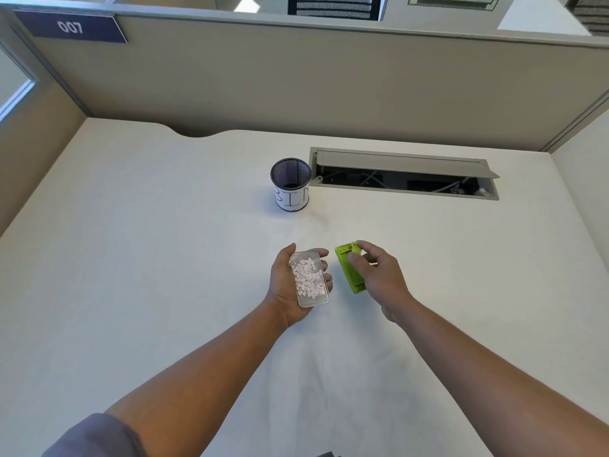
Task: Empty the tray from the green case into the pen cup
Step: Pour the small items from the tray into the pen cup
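A clear plastic tray (310, 279) full of small pale pink paper bits lies level in the palm of my left hand (286, 285), fingers curled around its sides. Just to the right, my right hand (379, 275) holds the green case (350, 271) by its top end, a little above the white desk; the two are apart by a narrow gap. The black mesh pen cup (291, 184), wrapped in white paper lettered "BIN", stands upright farther back on the desk, beyond both hands, and looks empty at the top.
An open cable hatch (404, 174) with a raised grey flap is set into the white desk (131, 258) right of the cup. Beige partition walls (296, 77) enclose the desk at the back and sides. A curved notch cuts the desk's far edge.
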A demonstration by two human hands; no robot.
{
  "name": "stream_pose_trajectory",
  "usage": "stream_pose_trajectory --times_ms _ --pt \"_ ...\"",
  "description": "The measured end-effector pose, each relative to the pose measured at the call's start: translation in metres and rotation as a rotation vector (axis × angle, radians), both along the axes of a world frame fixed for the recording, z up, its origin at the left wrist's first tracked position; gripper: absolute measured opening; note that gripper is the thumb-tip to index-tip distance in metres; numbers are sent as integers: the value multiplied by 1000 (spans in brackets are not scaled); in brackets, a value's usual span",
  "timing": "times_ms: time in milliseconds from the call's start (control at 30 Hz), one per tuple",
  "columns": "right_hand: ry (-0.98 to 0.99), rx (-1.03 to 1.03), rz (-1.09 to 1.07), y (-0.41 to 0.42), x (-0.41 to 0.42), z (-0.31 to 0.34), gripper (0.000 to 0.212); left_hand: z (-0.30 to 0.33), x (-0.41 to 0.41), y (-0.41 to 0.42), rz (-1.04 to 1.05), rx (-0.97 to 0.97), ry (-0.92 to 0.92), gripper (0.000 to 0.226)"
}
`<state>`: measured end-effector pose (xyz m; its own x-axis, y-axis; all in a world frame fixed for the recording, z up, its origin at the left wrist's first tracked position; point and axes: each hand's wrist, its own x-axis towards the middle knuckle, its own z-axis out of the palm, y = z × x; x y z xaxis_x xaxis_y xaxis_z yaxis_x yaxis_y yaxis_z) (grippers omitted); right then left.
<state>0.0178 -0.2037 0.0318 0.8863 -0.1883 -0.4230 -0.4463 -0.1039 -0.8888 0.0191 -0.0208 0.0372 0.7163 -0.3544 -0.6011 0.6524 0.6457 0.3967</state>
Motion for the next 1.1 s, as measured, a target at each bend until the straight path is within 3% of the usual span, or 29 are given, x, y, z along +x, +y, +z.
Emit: stream_pose_trajectory --times_ms 267,967,1100 --pt "-12 -278 92 -10 9 -23 56 -5 1 3 0 -21 3 58" --pt "0 -448 177 -12 11 -31 66 -1 2 4 11 -37 4 57" --pt "-28 -612 198 -7 3 -23 64 2 2 3 19 -42 -8 57"
